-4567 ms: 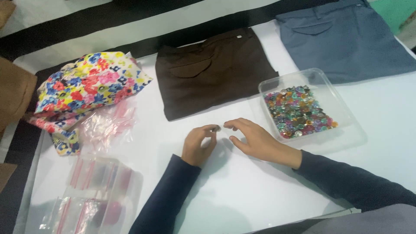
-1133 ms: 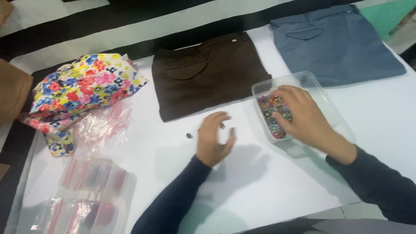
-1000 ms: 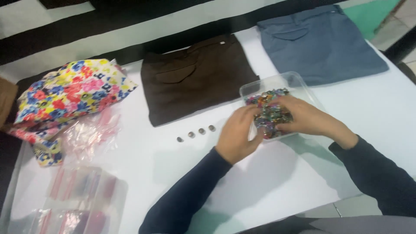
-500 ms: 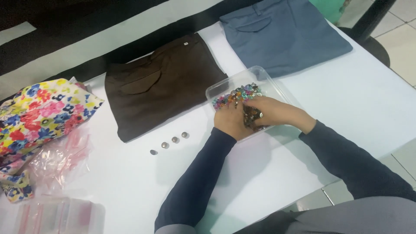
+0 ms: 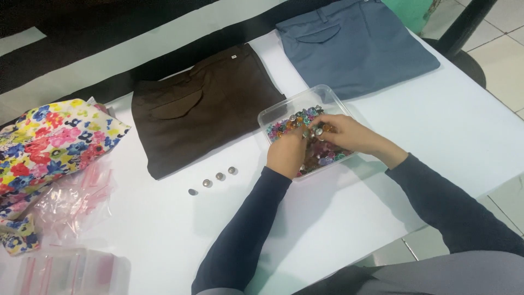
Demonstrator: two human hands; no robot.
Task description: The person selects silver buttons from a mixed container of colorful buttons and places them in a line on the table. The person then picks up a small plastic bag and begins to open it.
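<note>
Four small round metal buttons (image 5: 212,181) lie in a short row on the white table (image 5: 447,136), just below the folded brown trousers (image 5: 204,106). About a second ago we count only one there, so three have been added since; both hands have since shifted to the clear plastic tray (image 5: 271,113). We judge that the picking continues and the row is growing.

Left hand (image 5: 287,155): knuckles up, fingers curled down into the near left part of the tray. We cannot tell whether anything is pinched beneath it. Right hand (image 5: 349,134): reaches in from the right, fingertips meeting the left fingertips over the tray's middle, loosely closed around a small silvery piece as far as we can see; the hold itself is partly hidden.

Materials. The tray is shallow, rectangular, transparent, with rounded corners, and filled with small glossy buttons (image 5: 284,128) in mixed pink, teal, purple and silver. The brown trousers are matte, with a flap pocket; beside them, well apart from the row, lie folded blue-grey trousers (image 5: 355,49) of similar weave. At far left sits a flowered fabric bundle (image 5: 49,142), bright and soft, with crinkled clear plastic bags (image 5: 71,202) below it and stacked clear bags (image 5: 68,273) at the lower corner. Both sleeves are dark navy.
</note>
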